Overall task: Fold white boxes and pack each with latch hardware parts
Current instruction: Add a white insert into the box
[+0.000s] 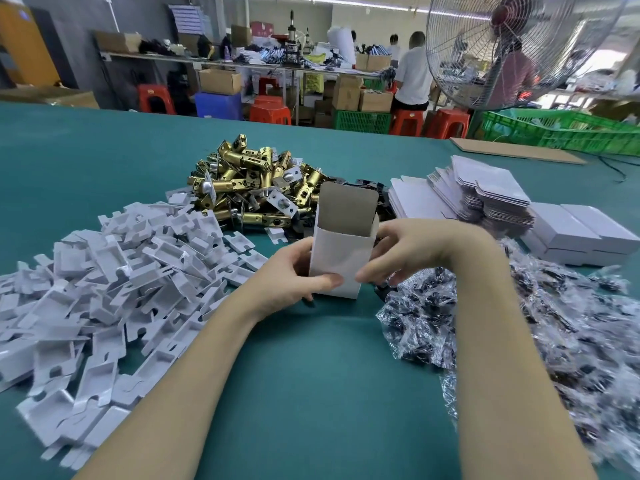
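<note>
Box (341, 251) stands folded, top open, nothing packed yet; my left hand (294, 275) and right hand (401, 251) grip it, some finished boxes (581, 237) wait near the tabletop's right edge.

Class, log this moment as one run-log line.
stage: box folding | white box: upright, top flap open | left hand: grips box | right hand: grips box | latches: piled behind
</note>
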The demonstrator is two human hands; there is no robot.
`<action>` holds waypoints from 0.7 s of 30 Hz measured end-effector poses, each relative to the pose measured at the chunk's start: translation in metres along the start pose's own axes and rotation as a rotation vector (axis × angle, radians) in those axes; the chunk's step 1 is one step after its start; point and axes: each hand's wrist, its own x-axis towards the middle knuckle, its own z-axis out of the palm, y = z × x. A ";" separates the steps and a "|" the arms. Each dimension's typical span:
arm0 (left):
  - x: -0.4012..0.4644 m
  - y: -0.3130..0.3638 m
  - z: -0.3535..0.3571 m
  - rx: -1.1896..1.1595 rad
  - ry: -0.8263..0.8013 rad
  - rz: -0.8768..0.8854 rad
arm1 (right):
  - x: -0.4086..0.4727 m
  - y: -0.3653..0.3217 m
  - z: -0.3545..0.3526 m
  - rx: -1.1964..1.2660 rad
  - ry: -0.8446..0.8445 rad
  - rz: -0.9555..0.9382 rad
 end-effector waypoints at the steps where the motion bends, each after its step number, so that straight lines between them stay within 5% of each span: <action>1: 0.000 0.000 0.000 0.012 -0.014 -0.002 | 0.006 0.004 0.005 0.012 -0.026 0.002; 11: -0.001 -0.004 0.005 0.160 0.142 0.019 | 0.028 0.019 0.009 0.082 0.015 -0.006; 21: 0.003 0.036 -0.030 0.883 0.065 -0.122 | 0.025 0.019 0.010 0.097 -0.056 -0.029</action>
